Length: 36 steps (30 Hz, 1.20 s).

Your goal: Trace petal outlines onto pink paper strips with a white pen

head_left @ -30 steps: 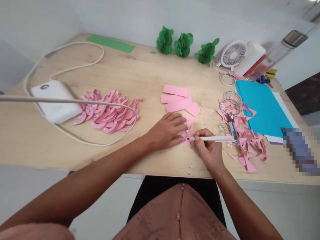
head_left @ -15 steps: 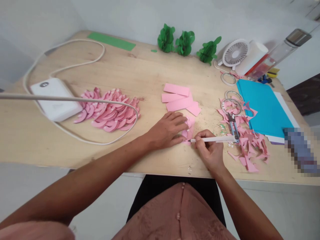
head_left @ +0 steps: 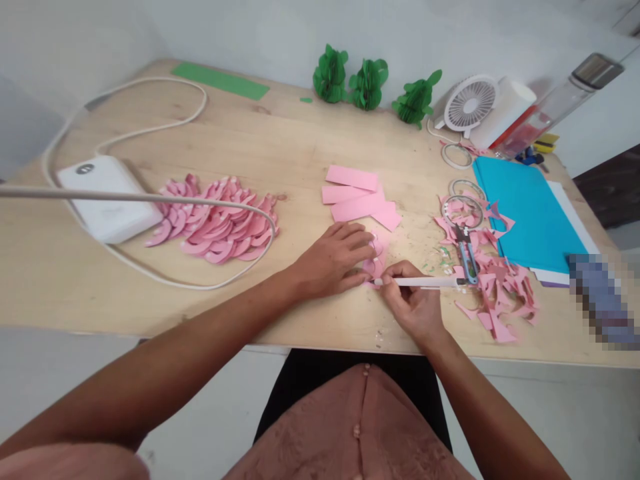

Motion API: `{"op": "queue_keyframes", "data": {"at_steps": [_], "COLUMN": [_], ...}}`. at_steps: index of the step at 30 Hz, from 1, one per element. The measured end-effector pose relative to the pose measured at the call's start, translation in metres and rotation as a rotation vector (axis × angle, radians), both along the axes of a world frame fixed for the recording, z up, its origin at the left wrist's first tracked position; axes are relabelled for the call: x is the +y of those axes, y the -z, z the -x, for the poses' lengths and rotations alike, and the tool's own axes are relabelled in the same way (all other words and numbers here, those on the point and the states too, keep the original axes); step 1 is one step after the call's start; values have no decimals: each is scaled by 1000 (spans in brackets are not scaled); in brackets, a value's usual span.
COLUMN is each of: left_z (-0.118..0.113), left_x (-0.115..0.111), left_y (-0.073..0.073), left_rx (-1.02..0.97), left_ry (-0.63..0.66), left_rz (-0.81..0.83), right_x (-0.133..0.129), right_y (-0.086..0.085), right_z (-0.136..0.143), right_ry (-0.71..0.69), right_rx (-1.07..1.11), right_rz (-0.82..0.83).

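My left hand lies flat with its fingers stretched over the left side of a small pink paper strip, which rests on the table. Curved outlines show on that strip. In my right hand is a white pen, pinched between thumb and fingers. Its dark tip meets the strip's lower end, close to my left thumb. Just beyond the strip lie several blank pink paper strips, overlapping one another. To the left is a pile of curved pink paper pieces.
Blue-handled scissors lie among pink paper scraps on the right, by tape rolls and a blue folder. A white power device with a looping cable sits left. Green paper bundles and a small fan line the wall.
My right hand and the pen have shifted slightly left, bringing the tip nearer my left thumb. My left hand has stayed in place on the strip.
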<state>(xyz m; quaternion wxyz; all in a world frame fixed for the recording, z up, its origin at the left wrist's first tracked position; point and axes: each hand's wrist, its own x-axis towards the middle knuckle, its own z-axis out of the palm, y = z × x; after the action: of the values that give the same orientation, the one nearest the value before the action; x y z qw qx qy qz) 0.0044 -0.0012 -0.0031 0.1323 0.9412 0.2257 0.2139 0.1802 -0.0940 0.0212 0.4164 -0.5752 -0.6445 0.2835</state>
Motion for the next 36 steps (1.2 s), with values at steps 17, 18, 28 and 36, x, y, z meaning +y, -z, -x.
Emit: {"op": "queue_keyframes", "data": {"at_steps": [17, 18, 28, 36], "left_z": [0, 0, -1, 0], "left_x": [1, 1, 1, 1], "left_y": [-1, -1, -1, -1], "left_rx": [-4, -5, -11, -13], "left_ry": [6, 6, 2, 1], "left_rz": [-11, -11, -11, -10], "right_x": [-2, -2, -2, -2], "right_y": [2, 2, 4, 7], "right_z": [-1, -1, -2, -3], "right_ry": [12, 16, 37, 43], "right_rx": [-132, -133, -86, -61], "right_rz": [-34, -32, -13, -2]}}
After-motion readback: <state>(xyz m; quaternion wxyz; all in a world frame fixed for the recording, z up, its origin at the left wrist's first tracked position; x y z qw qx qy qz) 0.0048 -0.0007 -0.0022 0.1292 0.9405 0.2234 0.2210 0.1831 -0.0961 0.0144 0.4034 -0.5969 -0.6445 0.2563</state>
